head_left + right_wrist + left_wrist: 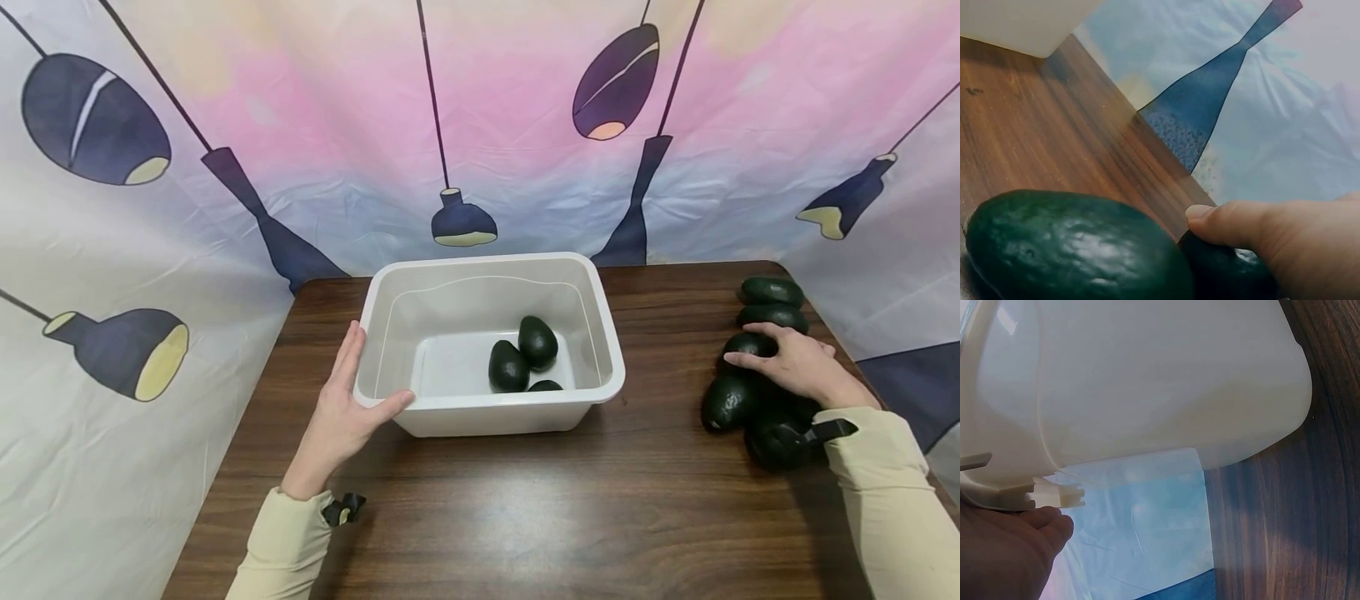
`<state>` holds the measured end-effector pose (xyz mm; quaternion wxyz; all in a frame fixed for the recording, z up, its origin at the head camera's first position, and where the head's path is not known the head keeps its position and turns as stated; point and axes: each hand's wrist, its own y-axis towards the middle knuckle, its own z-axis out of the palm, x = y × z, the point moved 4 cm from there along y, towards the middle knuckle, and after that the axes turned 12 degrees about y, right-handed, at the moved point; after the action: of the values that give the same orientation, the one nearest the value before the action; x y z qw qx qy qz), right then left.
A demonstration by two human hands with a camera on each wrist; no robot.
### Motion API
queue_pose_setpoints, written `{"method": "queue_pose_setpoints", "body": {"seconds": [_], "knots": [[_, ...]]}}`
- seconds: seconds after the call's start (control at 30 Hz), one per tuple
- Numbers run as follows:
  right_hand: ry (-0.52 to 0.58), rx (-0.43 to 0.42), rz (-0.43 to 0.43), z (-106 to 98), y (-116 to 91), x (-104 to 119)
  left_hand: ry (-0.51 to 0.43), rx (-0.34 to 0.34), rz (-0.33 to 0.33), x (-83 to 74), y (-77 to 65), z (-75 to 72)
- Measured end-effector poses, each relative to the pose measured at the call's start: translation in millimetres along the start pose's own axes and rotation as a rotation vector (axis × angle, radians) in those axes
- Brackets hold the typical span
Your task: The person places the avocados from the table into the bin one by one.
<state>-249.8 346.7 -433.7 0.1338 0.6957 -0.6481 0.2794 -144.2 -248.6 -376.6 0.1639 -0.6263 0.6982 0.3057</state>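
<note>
A white plastic bin (480, 421) stands on the table with three avocados (537, 343) inside, one mostly hidden behind the front wall. My left hand (341, 417) rests against the bin's front left corner, its fingers straight along the left side and its thumb at the front rim. At the right of the table, my right hand (802, 362) holds an avocado (744, 343) between thumb and fingers. In the right wrist view the thumb (1225, 219) lies on that dark avocado (1229, 265), beside a larger-looking avocado (1079, 244).
Several more avocados (729, 403) lie close together around my right hand, along the right edge of the wooden table (495, 517). Behind the table hangs a cloth backdrop (337, 108) printed with lamps.
</note>
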Motion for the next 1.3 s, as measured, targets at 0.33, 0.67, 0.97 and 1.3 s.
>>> {"method": "queue_pose_setpoints", "body": {"seconds": [0.33,0.67,0.97,1.3], "knots": [[0.006,-0.096,-0.068,-10.7,-3.5,16.0,0.009,-0.005,-0.001,-1.1,-0.5,-0.7],[0.054,-0.225,-0.168,-21.9,-13.2,49.2,0.011,-0.004,0.004,0.5,-0.1,-0.3],[0.075,-0.308,-0.277,-35.4,-21.5,87.1,0.008,0.003,0.001,-0.8,0.4,-0.1],[0.073,-0.359,-0.41,-42.5,-32.4,127.3,0.008,-0.005,0.001,-1.1,-0.1,-0.6]]}}
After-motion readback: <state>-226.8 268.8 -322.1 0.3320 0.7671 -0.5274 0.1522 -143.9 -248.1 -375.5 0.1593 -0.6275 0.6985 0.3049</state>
